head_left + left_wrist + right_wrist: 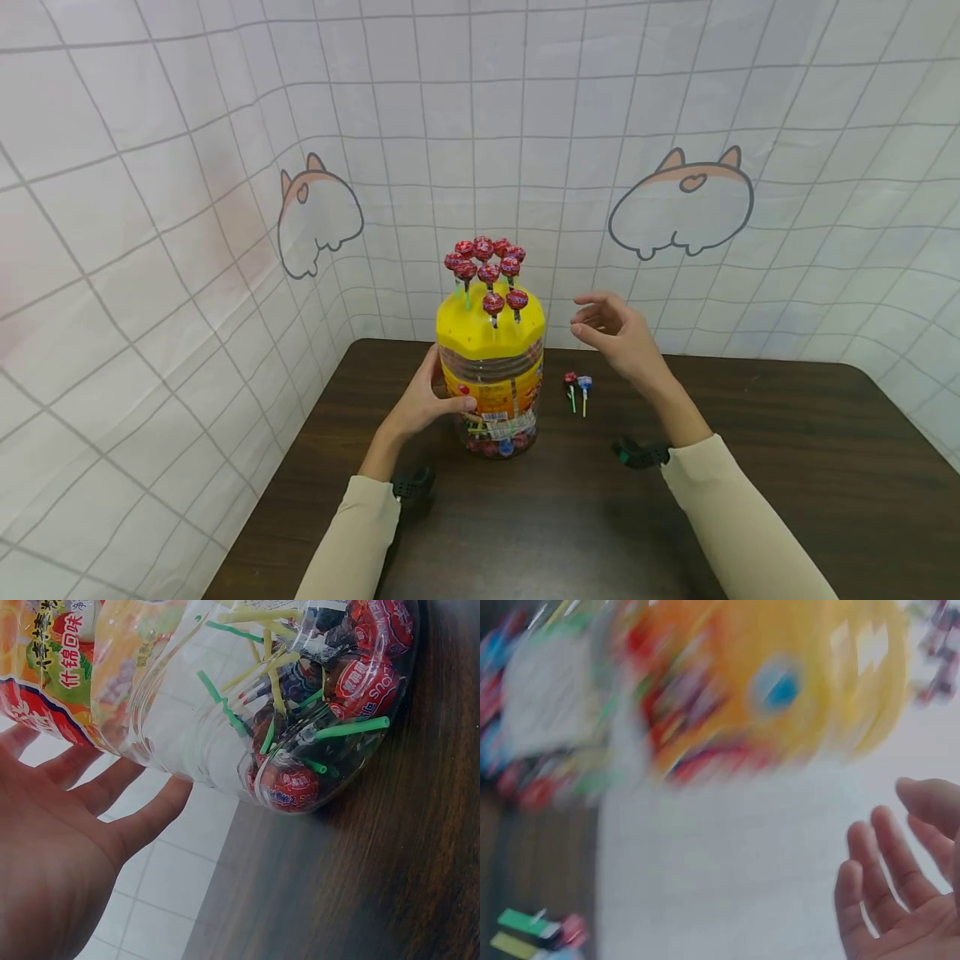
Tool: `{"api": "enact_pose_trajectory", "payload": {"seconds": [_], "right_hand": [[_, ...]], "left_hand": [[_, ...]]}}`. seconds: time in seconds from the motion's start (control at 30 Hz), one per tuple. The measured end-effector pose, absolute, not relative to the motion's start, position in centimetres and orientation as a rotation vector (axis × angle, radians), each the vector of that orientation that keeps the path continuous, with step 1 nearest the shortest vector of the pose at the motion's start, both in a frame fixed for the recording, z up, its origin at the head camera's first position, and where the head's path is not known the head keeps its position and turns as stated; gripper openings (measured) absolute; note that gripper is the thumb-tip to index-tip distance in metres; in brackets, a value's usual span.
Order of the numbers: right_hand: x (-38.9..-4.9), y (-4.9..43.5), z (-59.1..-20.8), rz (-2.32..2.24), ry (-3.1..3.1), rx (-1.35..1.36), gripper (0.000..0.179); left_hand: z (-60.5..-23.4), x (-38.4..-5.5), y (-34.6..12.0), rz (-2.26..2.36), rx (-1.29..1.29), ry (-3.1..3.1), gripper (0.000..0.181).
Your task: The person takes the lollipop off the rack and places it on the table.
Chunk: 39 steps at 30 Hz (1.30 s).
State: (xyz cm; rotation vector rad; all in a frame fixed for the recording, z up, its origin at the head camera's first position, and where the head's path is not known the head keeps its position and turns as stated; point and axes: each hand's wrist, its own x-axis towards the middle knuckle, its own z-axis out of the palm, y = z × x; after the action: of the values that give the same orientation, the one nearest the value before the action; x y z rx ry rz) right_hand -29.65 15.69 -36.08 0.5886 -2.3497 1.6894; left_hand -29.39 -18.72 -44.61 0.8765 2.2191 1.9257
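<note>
A clear plastic lollipop jar (491, 392) with a yellow lid (461, 327) stands upright on the table. Several red-wrapped lollipops (488, 273) stick up from the lid by their sticks; more lollipops (364, 686) lie loose inside at the jar's bottom. My left hand (426, 400) holds the jar's left side, thumb across the front label and fingers spread along the wall. To the right of the lid, my right hand (617, 337) is in the air, fingers loosely bent and holding nothing. The right wrist view is blurred, with that hand (900, 885) apart from the jar.
Two loose lollipops, one red (571, 380) and one blue (584, 383), lie on the dark wooden table (765, 467) right of the jar. A white gridded curtain (525, 125) with cartoon drawings hangs behind the table and along its sides.
</note>
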Motion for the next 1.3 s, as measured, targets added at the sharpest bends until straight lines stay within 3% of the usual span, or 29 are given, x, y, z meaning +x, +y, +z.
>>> {"api": "enact_pose_trajectory", "payload": {"seconds": [0.33, 0.67, 1.3], "right_hand": [[-26.5, 10.4, -31.6, 1.699, -2.08, 0.912, 0.041], [-26.3, 8.1, -31.5, 1.68, -2.051, 0.876, 0.041], [-26.3, 8.3, -30.4, 1.693, -1.926, 0.854, 0.044]], "left_hand": [[-44.5, -29.3, -18.7, 1.946, 0.884, 2.186, 0.093], [-44.5, -29.4, -18.8, 1.948, 0.891, 2.181, 0.093], [-44.6, -29.4, -18.7, 1.939, 0.859, 2.21, 0.093]]}}
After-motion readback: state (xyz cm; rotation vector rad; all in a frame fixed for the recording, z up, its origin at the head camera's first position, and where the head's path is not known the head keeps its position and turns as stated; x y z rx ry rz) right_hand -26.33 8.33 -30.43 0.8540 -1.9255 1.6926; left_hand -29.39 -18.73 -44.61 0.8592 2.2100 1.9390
